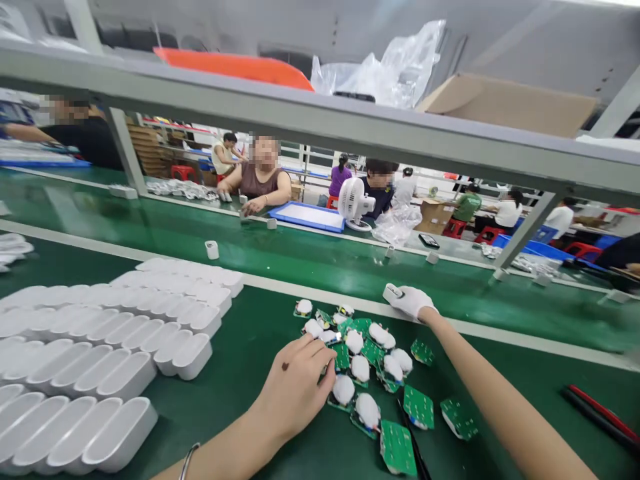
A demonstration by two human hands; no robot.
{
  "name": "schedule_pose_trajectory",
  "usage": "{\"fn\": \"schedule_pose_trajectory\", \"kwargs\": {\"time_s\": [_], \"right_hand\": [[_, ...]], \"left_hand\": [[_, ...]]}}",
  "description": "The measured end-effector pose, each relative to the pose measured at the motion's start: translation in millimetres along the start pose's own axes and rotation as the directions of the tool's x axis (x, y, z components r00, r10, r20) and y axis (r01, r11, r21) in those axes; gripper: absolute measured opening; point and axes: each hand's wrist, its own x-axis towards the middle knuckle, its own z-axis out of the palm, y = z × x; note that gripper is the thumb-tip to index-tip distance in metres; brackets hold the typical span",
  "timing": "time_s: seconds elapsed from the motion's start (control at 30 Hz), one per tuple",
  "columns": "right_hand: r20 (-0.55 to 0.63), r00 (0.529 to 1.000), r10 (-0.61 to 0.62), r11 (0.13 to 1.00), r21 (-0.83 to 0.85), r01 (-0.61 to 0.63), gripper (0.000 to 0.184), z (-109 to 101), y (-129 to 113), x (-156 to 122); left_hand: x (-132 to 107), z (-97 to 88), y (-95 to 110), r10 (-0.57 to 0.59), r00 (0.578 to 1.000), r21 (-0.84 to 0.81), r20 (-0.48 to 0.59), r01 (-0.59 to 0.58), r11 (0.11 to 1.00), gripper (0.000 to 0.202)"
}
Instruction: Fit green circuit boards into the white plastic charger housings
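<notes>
At the near side of a green surface [240, 393], my left hand [295, 390] lies palm down on the left edge of a heap of circuit boards [417, 405], green boards that mostly carry white domes. The fingers curl onto the boards; whether they pinch one I cannot tell. My right hand [413, 301], in a white glove, reaches well apart from the left to the far edge of the surface and is closed round a white housing [393, 292], just beside the conveyor belt [300, 263]. Rows of white oval shells [100, 347] lie to the left, open side up. One small white part [212, 249] stands alone on the belt. Across it a seated person [260, 183] leans on the far bench beside a blue tray [307, 217] and a white fan [353, 202].
</notes>
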Motion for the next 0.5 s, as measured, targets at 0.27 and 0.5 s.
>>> {"fn": "schedule_pose_trajectory", "kwargs": {"time_s": [0.27, 0.5], "right_hand": [[-0.002, 0.999, -0.039, 0.999, -0.02, 0.039, 0.034, 20, 52, 22], [-0.067, 0.997, 0.038, 0.999, 0.038, -0.035, 0.031, 7, 62, 15]], "left_hand": [[-54, -91.7, -32, -0.539, 0.826, 0.729, -0.165, 0.47, 0.497, 0.02], [-87, -88.5, -57, -0.665, 0.708, 0.643, -0.238, 0.628, 0.438, 0.025]]}}
